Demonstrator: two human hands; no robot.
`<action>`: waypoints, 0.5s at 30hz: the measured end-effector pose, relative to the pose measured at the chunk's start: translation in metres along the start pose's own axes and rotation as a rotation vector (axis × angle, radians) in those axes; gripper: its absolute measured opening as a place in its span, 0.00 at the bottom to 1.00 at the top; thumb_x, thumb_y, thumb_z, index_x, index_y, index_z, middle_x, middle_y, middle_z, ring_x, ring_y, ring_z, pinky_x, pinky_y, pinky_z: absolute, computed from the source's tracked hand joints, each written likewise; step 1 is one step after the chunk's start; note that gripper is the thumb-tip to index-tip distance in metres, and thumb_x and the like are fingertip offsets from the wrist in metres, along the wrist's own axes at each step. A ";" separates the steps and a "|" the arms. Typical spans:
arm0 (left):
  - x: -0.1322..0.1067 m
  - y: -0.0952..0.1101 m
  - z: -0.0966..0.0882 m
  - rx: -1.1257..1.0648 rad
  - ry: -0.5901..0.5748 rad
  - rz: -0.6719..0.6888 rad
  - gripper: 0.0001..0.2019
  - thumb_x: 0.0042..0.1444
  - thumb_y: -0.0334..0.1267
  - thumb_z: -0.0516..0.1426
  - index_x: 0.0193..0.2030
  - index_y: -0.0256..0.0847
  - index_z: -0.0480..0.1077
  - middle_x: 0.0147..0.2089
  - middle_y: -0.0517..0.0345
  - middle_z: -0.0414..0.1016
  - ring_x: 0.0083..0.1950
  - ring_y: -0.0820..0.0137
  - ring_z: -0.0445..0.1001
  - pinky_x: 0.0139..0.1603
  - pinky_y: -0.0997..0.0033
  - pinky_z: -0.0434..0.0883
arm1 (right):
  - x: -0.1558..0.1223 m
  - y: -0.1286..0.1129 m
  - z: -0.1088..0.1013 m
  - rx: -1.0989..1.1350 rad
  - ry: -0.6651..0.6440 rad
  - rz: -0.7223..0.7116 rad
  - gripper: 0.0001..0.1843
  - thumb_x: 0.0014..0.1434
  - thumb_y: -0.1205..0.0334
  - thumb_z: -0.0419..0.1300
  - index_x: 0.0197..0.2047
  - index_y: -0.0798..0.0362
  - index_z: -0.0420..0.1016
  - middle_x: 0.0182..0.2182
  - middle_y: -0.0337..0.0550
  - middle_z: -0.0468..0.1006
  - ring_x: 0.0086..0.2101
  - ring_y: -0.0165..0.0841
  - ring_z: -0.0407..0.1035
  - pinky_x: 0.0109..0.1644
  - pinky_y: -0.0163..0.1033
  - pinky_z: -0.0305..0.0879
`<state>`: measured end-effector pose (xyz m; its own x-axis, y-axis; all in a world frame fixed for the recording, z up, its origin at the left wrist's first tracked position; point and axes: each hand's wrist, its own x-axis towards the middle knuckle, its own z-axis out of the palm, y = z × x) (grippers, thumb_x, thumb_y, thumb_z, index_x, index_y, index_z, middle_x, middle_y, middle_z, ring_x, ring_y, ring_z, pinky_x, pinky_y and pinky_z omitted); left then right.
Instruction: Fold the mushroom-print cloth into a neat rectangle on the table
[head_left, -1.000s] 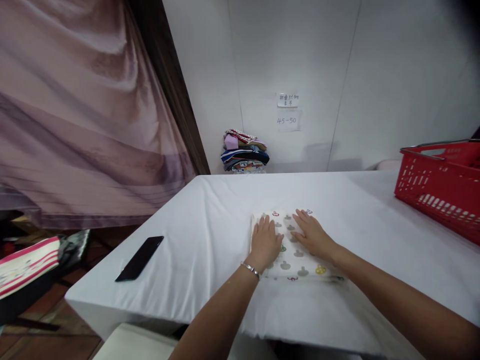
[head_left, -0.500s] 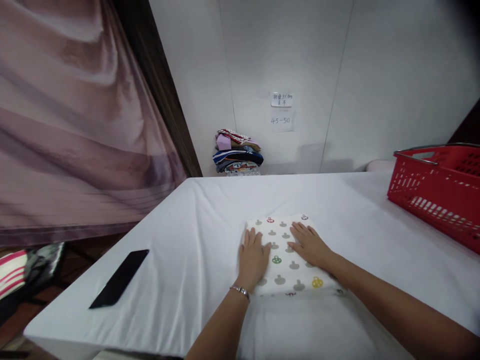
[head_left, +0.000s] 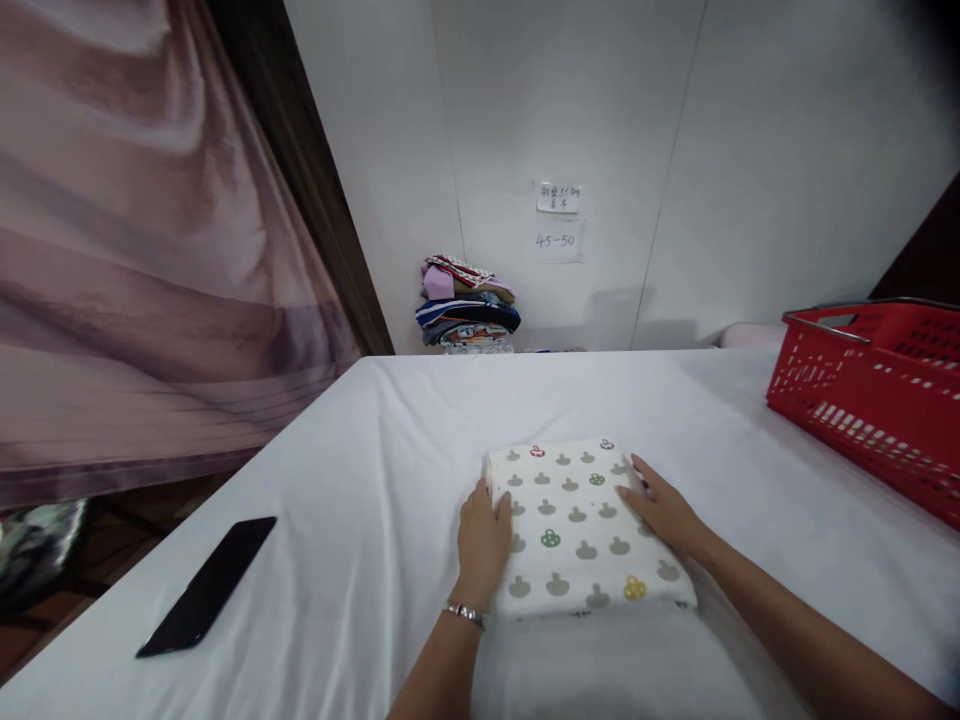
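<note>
A folded white cloth (head_left: 577,515) printed with grey mushrooms and a few coloured ones lies as a thick rectangle on the white table cover. Along its left edge is my left hand (head_left: 484,540), its thumb on top and its fingers down the side. My right hand (head_left: 667,510) holds the opposite edge the same way, thumb over the print and fingertips partly hidden beyond the side. A plain pale flat layer (head_left: 600,665) stretches from the cloth's near edge towards me; I cannot tell whether it belongs to the cloth.
A black flat slab (head_left: 210,585) like a phone lies on the left of the white-covered table (head_left: 337,500). A red basket (head_left: 870,400) stands at the right. Folded clothes (head_left: 469,305) are stacked beyond the far edge, by the wall. A pink curtain (head_left: 150,250) hangs at left.
Both hands have slid outward from the top of the cloth to its left and right edges, uncovering more of the print. The view has shifted slightly.
</note>
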<state>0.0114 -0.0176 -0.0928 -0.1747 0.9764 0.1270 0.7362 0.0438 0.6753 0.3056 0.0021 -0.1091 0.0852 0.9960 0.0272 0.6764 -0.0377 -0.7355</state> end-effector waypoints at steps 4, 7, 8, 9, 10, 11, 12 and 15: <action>0.002 -0.004 0.001 0.030 -0.007 -0.047 0.23 0.59 0.46 0.46 0.57 0.36 0.60 0.53 0.46 0.68 0.55 0.60 0.65 0.55 0.62 0.61 | 0.040 -0.020 -0.004 -0.280 -0.074 -0.338 0.36 0.54 0.47 0.53 0.64 0.52 0.54 0.62 0.49 0.56 0.61 0.45 0.47 0.63 0.51 0.45; 0.002 -0.005 0.002 0.026 -0.003 -0.053 0.23 0.59 0.46 0.46 0.58 0.36 0.60 0.55 0.46 0.67 0.56 0.60 0.64 0.56 0.62 0.60 | 0.074 -0.044 -0.003 -0.360 -0.338 -0.407 0.37 0.53 0.43 0.53 0.64 0.49 0.56 0.61 0.47 0.59 0.61 0.46 0.49 0.62 0.51 0.46; 0.002 -0.004 0.002 0.025 -0.002 -0.055 0.23 0.59 0.46 0.46 0.58 0.36 0.60 0.55 0.46 0.67 0.56 0.60 0.63 0.56 0.62 0.59 | 0.085 -0.052 -0.001 -0.363 -0.442 -0.387 0.38 0.53 0.41 0.53 0.64 0.48 0.56 0.60 0.46 0.61 0.59 0.47 0.53 0.61 0.50 0.50; 0.001 -0.004 0.001 0.025 -0.003 -0.058 0.23 0.59 0.46 0.46 0.58 0.36 0.60 0.55 0.46 0.67 0.56 0.60 0.63 0.56 0.62 0.59 | 0.095 -0.058 0.001 -0.365 -0.524 -0.367 0.39 0.51 0.40 0.54 0.63 0.46 0.56 0.60 0.45 0.62 0.58 0.47 0.56 0.60 0.50 0.53; 0.000 -0.003 0.001 0.026 -0.006 -0.059 0.23 0.60 0.46 0.45 0.57 0.37 0.60 0.55 0.47 0.67 0.56 0.60 0.63 0.56 0.62 0.59 | 0.103 -0.064 0.003 -0.372 -0.580 -0.350 0.40 0.49 0.39 0.56 0.63 0.46 0.58 0.59 0.45 0.62 0.57 0.47 0.58 0.58 0.50 0.55; 0.000 -0.003 0.000 0.028 -0.008 -0.058 0.22 0.60 0.46 0.45 0.57 0.38 0.61 0.55 0.47 0.67 0.56 0.61 0.63 0.56 0.62 0.60 | 0.111 -0.068 0.005 -0.384 -0.612 -0.344 0.41 0.46 0.39 0.58 0.62 0.45 0.60 0.59 0.45 0.63 0.56 0.48 0.59 0.58 0.50 0.56; -0.001 -0.002 0.000 0.028 -0.009 -0.056 0.22 0.60 0.46 0.45 0.57 0.38 0.61 0.54 0.48 0.68 0.56 0.61 0.63 0.56 0.62 0.60 | 0.117 -0.071 0.008 -0.397 -0.632 -0.349 0.41 0.44 0.40 0.60 0.60 0.46 0.62 0.58 0.45 0.65 0.55 0.48 0.60 0.57 0.50 0.56; -0.001 0.000 -0.001 0.024 -0.019 -0.054 0.22 0.60 0.46 0.45 0.57 0.38 0.61 0.54 0.48 0.68 0.56 0.61 0.64 0.56 0.63 0.59 | 0.129 -0.076 0.015 -0.408 -0.716 -0.339 0.38 0.38 0.42 0.64 0.54 0.46 0.70 0.52 0.45 0.71 0.50 0.48 0.66 0.54 0.50 0.61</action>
<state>0.0106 -0.0192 -0.0924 -0.2027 0.9762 0.0770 0.7416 0.1017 0.6630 0.2547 0.1347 -0.0598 -0.5525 0.7652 -0.3306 0.8015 0.3788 -0.4627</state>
